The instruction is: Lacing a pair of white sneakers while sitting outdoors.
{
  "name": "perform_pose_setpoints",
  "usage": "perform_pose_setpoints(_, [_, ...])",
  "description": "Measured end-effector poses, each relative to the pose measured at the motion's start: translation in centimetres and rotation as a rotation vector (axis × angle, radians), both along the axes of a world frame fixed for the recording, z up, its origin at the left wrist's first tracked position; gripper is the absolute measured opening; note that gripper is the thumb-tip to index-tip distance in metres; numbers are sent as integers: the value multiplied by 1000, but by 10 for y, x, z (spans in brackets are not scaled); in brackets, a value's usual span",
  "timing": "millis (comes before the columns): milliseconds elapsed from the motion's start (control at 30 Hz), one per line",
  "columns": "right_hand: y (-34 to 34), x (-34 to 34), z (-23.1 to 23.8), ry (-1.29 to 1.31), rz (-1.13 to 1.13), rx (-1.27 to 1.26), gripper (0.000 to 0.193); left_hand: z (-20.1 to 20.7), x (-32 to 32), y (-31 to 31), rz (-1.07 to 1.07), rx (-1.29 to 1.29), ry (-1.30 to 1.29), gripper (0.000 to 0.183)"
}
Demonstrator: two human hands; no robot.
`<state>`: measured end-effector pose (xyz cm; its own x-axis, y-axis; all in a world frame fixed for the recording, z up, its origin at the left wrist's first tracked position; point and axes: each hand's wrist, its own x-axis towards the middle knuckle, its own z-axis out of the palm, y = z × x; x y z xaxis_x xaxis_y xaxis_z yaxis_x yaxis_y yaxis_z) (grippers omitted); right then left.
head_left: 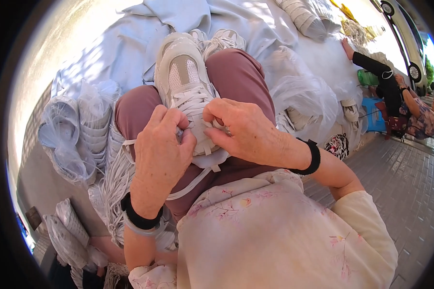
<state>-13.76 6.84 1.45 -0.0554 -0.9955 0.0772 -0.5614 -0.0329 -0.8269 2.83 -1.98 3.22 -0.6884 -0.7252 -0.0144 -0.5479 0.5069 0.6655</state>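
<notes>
A beige and white sneaker (184, 72) rests on my lap between my knees, its toe pointing away from me. A flat white shoelace (194, 103) runs through its upper eyelets. At the left side of the tongue, my left hand (161, 156) is closed in a pinch on the shoelace. My right hand (253, 129) pinches the lace at the other side, thumb against curled fingers. The fingertips hide most of the lace they grip. A loose lace length hangs in a curve below my left hand. Another pair of laced sneakers (223, 41) lies beyond my right knee.
Stacked shoe parts in clear plastic (77, 130) stand at the left, beside a bundle of white laces (118, 192). A pale blue sheet (125, 53) spreads ahead. Plastic-bagged shoes (301, 103) lie to the right. Another person (417, 108) sits at the far right near a blue stool (373, 114).
</notes>
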Motion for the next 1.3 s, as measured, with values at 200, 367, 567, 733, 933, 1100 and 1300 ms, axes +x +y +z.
perform_pose_setpoints(200, [-9,-6,17,-111,18,269,14,0,2,-3,-1,65,-27,10])
perform_pose_setpoints(367, [-10,-1,9,155,3,154,14,-9,-1,-2,-51,-170,18,11])
perform_pose_setpoints(567, [-18,1,18,396,136,211,6,-28,6,6,-99,-481,63,15])
perform_pose_setpoints(733, [-18,-6,29,697,328,15,5,-33,10,10,-128,-449,104,14])
perform_pose_setpoints(933, [-1,-22,15,569,264,-18,11,-19,10,15,-55,-337,104,13])
perform_pose_setpoints(1100, [2,-25,-9,-56,-66,39,14,-16,9,13,-21,-316,93,12])
perform_pose_setpoints(1300, [-2,-20,-7,-35,-49,-17,10,-4,0,9,-40,-203,39,11])
